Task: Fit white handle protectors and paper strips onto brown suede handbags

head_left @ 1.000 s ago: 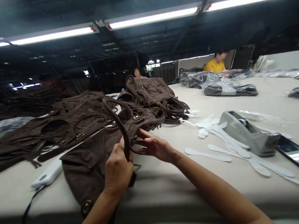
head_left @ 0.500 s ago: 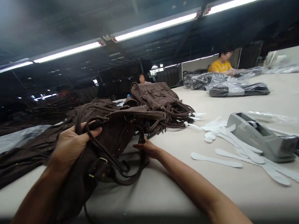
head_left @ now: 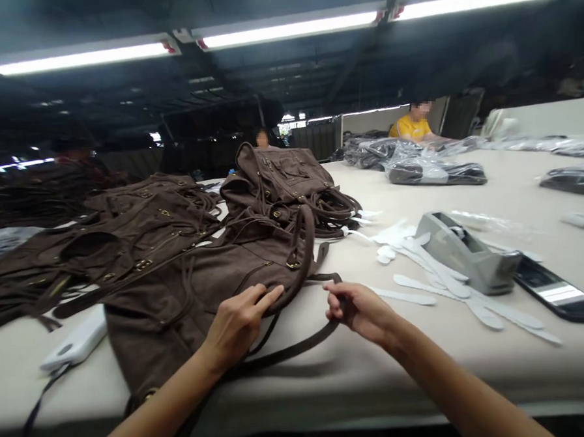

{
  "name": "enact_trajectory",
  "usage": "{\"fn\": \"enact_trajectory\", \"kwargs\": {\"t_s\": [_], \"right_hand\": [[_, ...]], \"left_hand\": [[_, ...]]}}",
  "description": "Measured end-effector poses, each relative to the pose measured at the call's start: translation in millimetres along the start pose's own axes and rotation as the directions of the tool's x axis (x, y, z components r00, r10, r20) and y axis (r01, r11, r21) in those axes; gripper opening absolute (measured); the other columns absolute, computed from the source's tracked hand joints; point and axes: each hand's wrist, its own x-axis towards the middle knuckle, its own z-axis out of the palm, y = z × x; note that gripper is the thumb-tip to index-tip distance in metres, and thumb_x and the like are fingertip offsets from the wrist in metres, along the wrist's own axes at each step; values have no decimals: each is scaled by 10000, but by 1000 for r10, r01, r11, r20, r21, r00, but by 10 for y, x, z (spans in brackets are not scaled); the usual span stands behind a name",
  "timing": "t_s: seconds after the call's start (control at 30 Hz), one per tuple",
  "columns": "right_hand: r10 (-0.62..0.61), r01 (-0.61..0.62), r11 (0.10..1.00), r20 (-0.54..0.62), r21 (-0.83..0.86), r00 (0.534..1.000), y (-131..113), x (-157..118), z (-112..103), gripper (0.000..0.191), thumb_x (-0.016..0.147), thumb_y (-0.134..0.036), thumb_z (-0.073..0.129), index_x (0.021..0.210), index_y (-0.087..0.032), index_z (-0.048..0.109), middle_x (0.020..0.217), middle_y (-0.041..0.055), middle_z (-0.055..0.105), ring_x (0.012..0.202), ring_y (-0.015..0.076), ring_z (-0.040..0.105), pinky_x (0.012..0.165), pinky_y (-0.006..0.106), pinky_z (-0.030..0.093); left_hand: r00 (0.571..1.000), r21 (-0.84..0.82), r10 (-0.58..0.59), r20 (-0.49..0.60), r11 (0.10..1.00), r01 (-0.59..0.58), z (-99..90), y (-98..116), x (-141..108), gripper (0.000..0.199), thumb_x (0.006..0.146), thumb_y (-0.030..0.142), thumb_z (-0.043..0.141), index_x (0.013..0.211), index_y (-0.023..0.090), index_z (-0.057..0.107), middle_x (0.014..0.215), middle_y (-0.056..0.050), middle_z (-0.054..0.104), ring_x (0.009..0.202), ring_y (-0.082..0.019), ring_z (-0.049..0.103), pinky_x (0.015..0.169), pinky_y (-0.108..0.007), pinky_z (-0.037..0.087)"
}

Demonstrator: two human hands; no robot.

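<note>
"Where is the bag, and which hand is nearer?"

"A brown suede handbag [head_left: 179,317] lies flat on a pale table [head_left: 360,405], right in front of the person. Its long axis runs away from them, from the near table edge up and to the right, toward a looped handle [head_left: 303,258]. The left hand [head_left: 237,326] is the nearer one, its fingertips [head_left: 271,297] resting on the bag's front without gripping."

"And the right hand?"

"It is apart from the left, just past the bag's right side, curled around a thin dark strap [head_left: 285,355]. The right hand [head_left: 360,310] seems to pinch it, though the fingers hide the exact hold. The strap loops across the table below the hands."

"What else is around?"

"A second bag [head_left: 279,179] sits behind the first, and a third bag [head_left: 134,243] lies to its left, beside a white power bank [head_left: 75,341]. White strips [head_left: 416,284] lie just beyond the right hand, with a gray tape dispenser [head_left: 466,254] and a phone [head_left: 555,294] farther right"
</note>
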Motion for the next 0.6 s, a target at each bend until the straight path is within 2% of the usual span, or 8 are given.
{"fn": "enact_trajectory", "kwargs": {"t_s": [0.03, 0.13, 0.2, 0.27, 0.37, 0.43, 0.5, 0.6], "right_hand": [[-42, 41, 999, 32, 24, 999, 51, -193, -31, 52, 848, -177, 620, 843, -129, 600, 543, -26, 552, 483, 81, 502, 677, 261, 534], [-137, 133, 989, 75, 56, 988, 213, -548, -50, 241, 784, -245, 723, 977, -136, 628, 664, 22, 660, 639, 144, 632, 771, 314, 541], [-172, 170, 982, 12, 79, 985, 256, -600, -46, 267, 786, -275, 720, 1001, -138, 639, 760, 52, 702, 682, 157, 657, 763, 312, 543], [-204, 207, 965, -36, 159, 978, 230, -575, -61, 275, 817, -290, 666, 1030, -117, 654, 891, 104, 730, 780, 181, 685, 819, 327, 542], [-221, 202, 913, 14, 354, 975, 141, -554, -126, 320, 818, -232, 567, 1074, -67, 666, 1049, 168, 722, 1000, 230, 678, 976, 375, 492], [-220, 174, 880, 54, 442, 974, 122, -598, -182, 345, 811, -224, 546, 1080, -50, 672, 1053, 167, 721, 1024, 234, 671, 1021, 389, 465], [-217, 188, 889, 23, 418, 976, 168, -676, -232, 339, 846, -275, 578, 1092, -63, 675, 1014, 137, 729, 963, 214, 684, 988, 371, 484], [-278, 287, 938, -74, 197, 958, 313, -788, -291, 375, 849, -391, 686, 1108, -120, 667, 948, 86, 728, 883, 184, 687, 886, 328, 517]], "left_hand": [[1000, -12, 9, 6, 1000, -9, 40, 25, 15, 687, 720, -95, 395, 1324, 185, 565, 1049, -81, 644, 908, -187, 631, 765, -283, 518], [1000, -158, -2, -15, 988, -1, -21, 174, 116, 645, 692, -89, 436, 1226, 219, 627, 1088, -78, 620, 1007, -215, 583, 861, -350, 500], [1000, -326, -25, 19, 945, 30, -165, 362, 187, 504, 703, -60, 471, 1064, 230, 669, 1010, -54, 626, 981, -208, 570, 861, -363, 492], [993, -460, -21, 117, 885, 73, -327, 601, 224, 385, 714, -28, 490, 964, 225, 639, 966, -38, 632, 982, -203, 568, 917, -389, 480], [973, -530, 84, 217, 847, 46, -489, 933, 193, 394, 714, 8, 495, 1032, 228, 572, 1047, -41, 643, 1151, -228, 534, 1143, -498, 318], [971, -543, 112, 212, 840, 22, -497, 1072, 143, 380, 768, 57, 503, 1100, 237, 538, 1125, -58, 630, 1204, -229, 526, 1146, -469, 338], [978, -542, 21, 209, 834, 98, -423, 1142, 106, 299, 843, 144, 519, 1126, 240, 519, 1178, -88, 604, 1159, -223, 568, 1011, -380, 480], [947, -558, -171, 273, 774, 300, -200, 1181, 120, 340, 874, 280, 565, 1205, 240, 497, 1219, -129, 577, 1111, -257, 599, 918, -388, 522]]}}
